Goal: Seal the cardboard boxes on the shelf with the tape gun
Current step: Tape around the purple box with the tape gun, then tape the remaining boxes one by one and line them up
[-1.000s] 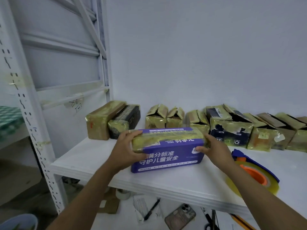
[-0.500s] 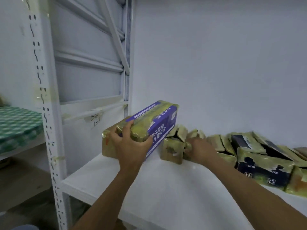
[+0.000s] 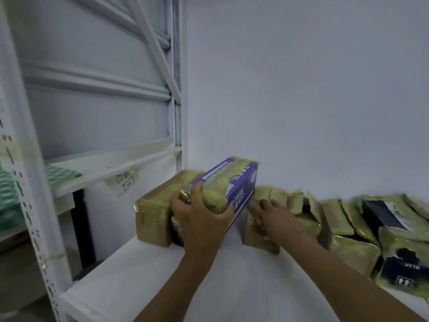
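Cardboard boxes point(image 3: 348, 231) line the back of the shelf point(image 3: 162, 275). The taped purple box point(image 3: 241, 180) hangs above them at the left, its long axis pointing to the wall. Your left hand point(image 3: 202, 219) grips its near end; your right hand point(image 3: 271, 212) rests open-fingered on the neighbouring small box point(image 3: 257, 235).

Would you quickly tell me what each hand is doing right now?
Left hand: grips the purple box.
Right hand: open, resting on a small taped box.
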